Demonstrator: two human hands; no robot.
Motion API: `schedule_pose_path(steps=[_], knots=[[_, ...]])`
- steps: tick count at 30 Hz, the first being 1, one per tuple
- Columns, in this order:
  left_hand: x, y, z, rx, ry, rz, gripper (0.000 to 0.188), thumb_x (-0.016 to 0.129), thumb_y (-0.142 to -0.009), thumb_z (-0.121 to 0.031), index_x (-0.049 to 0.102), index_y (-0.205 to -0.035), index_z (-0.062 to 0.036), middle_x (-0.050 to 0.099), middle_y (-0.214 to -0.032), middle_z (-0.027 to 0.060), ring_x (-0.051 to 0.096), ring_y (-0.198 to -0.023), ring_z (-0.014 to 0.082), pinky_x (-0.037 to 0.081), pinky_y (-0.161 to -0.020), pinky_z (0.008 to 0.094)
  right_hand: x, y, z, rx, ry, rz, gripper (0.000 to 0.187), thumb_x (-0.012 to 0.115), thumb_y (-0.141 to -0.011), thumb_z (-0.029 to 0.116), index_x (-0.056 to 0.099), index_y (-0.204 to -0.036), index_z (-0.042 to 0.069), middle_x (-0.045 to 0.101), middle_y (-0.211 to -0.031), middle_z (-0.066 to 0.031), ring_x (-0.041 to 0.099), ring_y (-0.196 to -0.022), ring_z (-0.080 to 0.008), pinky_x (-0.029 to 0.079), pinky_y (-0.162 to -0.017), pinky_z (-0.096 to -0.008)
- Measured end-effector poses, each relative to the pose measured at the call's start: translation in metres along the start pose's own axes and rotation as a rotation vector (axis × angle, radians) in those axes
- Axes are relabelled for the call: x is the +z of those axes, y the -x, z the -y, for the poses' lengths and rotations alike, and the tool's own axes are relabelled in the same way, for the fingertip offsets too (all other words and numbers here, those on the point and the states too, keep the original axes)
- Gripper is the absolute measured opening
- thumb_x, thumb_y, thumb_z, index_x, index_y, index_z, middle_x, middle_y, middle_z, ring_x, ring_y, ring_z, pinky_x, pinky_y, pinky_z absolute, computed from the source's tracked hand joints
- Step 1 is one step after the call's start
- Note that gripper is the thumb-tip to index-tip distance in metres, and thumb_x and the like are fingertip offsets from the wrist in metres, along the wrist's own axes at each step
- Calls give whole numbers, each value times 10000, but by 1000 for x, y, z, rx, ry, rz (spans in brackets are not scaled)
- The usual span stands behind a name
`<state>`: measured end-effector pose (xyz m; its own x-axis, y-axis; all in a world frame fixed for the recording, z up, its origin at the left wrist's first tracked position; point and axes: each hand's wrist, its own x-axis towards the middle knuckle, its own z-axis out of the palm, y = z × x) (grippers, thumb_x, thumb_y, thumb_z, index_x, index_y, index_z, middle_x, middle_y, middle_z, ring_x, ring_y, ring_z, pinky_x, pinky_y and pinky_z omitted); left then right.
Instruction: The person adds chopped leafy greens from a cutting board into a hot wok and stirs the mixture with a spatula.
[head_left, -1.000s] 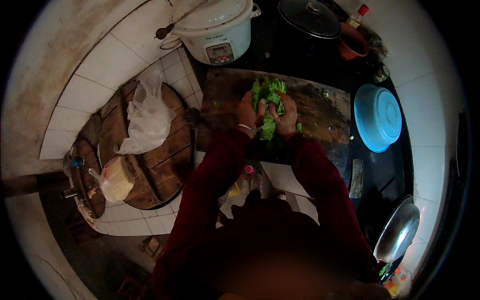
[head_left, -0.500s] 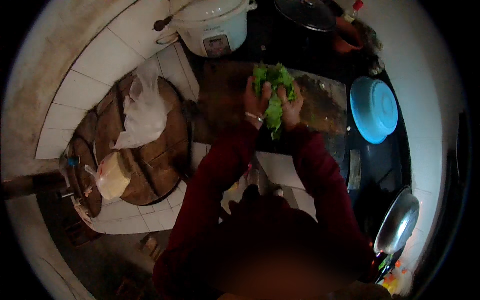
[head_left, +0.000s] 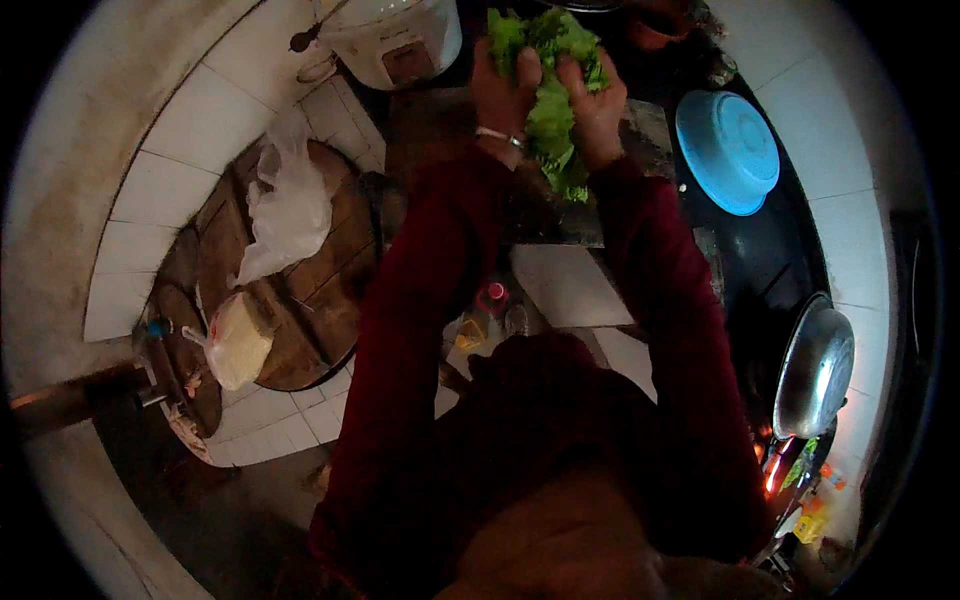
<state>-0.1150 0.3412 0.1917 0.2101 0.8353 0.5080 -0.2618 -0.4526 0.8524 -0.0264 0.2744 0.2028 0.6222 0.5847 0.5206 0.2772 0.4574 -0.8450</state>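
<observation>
Green leafy vegetables (head_left: 552, 110), which look like lettuce leaves, are bunched between my two hands over a dark cutting board (head_left: 430, 130). My left hand (head_left: 503, 95) presses the bunch from the left, with a pale bracelet (head_left: 500, 137) on its wrist. From the right my right hand (head_left: 597, 108) grips it, thumb toward the middle. Leaf ends hang down between my wrists. Both hands are closed on the leaves, and some fingertips are hidden behind them.
A white electric cooker (head_left: 395, 45) stands behind the board at left. To the right are a light-blue plastic basin (head_left: 728, 150) and a metal basin (head_left: 818, 370). On the left, a round wooden lid (head_left: 345, 240) carries a white plastic bag (head_left: 290, 215) and a bagged yellowish block (head_left: 238, 345).
My hands and the leaves have moved forward, up toward the far side of the board. The whole view has shifted, and the leaves appear larger.
</observation>
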Motion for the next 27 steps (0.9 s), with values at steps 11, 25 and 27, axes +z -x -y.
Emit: schedule_pose_path(steps=[11, 25, 27], knots=[[4, 60, 129, -331, 621, 213, 386, 452, -906, -262, 429, -1220, -39, 488, -1206, 95, 478, -1095, 199, 382, -947, 347, -37, 60, -41, 164, 408, -216, 427, 638, -740, 361, 589, -1021, 43, 592, -1034, -144, 567, -954, -297, 447, -838, -373], [79, 36, -234, 158, 842, 522, 371, 579, -849, -289, 500, -1075, -5, 579, -1016, 95, 555, -898, 192, 445, -799, 324, -56, 57, 282, -579, 795, -614, 281, 647, -715, 200, 560, -918, 27, 568, -882, -144, 565, -819, -308, 457, -729, -368], [101, 61, -290, 101, 876, 608, 322, 584, -852, -271, 506, -1033, -16, 590, -970, 81, 557, -874, 180, 449, -782, 314, -87, 79, 339, -564, 817, -722, 307, 647, -704, 227, 572, -936, 42, 579, -887, -136, 565, -830, -311, 452, -745, -388]])
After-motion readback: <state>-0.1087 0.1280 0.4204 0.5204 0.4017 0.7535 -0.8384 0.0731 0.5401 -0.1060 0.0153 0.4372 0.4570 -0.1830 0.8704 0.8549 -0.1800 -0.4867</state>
